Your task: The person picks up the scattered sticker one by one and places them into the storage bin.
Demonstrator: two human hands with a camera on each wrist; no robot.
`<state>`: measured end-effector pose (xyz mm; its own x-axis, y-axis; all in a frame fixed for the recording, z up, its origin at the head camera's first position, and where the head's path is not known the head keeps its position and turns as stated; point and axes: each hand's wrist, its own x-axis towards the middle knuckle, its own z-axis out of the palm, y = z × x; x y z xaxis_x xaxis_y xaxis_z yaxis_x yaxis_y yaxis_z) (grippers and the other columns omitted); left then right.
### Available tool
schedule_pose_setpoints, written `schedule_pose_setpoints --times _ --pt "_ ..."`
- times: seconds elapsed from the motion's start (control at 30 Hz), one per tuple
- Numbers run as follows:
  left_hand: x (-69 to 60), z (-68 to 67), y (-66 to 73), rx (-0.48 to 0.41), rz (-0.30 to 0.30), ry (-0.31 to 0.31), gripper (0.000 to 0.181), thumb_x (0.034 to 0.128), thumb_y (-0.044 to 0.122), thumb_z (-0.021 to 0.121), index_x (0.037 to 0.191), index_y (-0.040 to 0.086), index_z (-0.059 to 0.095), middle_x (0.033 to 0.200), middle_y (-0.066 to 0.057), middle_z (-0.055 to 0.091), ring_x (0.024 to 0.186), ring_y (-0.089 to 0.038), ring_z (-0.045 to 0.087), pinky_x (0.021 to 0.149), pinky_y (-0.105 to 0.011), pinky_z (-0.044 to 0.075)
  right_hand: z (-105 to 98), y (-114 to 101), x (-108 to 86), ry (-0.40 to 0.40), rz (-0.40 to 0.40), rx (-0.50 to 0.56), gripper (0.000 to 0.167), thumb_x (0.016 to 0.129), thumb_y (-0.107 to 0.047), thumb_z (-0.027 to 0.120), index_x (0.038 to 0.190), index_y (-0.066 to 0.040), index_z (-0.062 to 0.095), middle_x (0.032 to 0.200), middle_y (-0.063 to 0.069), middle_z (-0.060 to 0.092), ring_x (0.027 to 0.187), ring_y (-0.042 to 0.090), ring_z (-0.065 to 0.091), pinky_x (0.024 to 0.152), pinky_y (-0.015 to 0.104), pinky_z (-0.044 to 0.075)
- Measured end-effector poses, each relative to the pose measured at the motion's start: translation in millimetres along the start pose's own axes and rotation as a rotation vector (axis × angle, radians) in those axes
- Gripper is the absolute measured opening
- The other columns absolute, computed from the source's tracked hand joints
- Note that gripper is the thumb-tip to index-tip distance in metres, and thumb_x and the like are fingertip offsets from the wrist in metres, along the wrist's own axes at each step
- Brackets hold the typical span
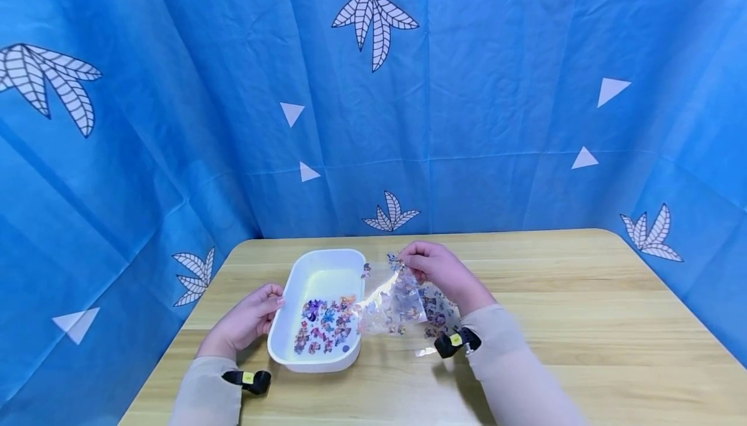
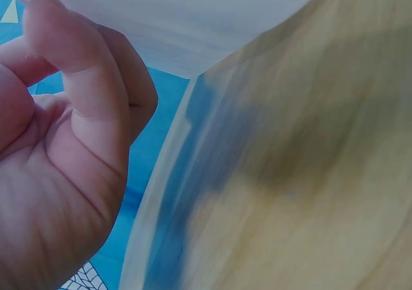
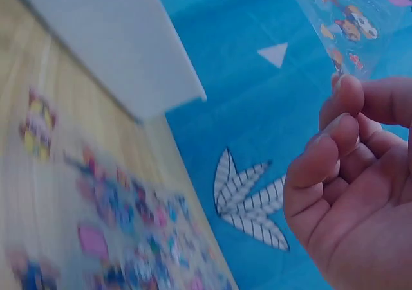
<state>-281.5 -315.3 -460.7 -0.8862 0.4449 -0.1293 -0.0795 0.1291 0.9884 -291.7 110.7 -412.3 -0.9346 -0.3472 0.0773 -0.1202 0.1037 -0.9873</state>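
Note:
A white plastic tub (image 1: 318, 366) stands at the left of the table, with many small colourful sticker-like cutouts (image 1: 327, 325) in its near half. My left hand (image 1: 252, 314) grips the tub's left rim, fingers bent at the edge in the left wrist view. Beyond the tub's right side, my right hand (image 1: 436, 273) pinches the upper corner of a clear plastic sheet or bag (image 1: 388, 296) printed or filled with small colourful figures. Thumb and fingertips meet on its corner in the right wrist view. The sheet's lower left part overlaps the tub's right rim.
More clear plastic with small colourful figures (image 1: 439, 312) lies on the wooden table (image 1: 583, 322) under the right forearm. A blue curtain (image 1: 496, 89) with white leaves and triangles hangs behind the table and at its sides.

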Motion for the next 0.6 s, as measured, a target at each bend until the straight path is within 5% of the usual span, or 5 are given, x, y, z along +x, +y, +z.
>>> schedule_pose_setpoints --times 0.6 --pt "0.2 -1.3 0.7 -0.005 0.012 -0.019 0.021 0.1079 0.016 0.048 0.116 -0.002 0.040 0.091 -0.007 0.058 0.069 -0.012 0.053 0.056 -0.024 0.048 53.8 -3.9 22.6 0.036 0.042 0.055 0.018 0.103 -0.024 0.060 0.109 -0.012 0.070 0.086 0.007 0.063 0.071 0.017 0.054 0.067 0.030 0.049"
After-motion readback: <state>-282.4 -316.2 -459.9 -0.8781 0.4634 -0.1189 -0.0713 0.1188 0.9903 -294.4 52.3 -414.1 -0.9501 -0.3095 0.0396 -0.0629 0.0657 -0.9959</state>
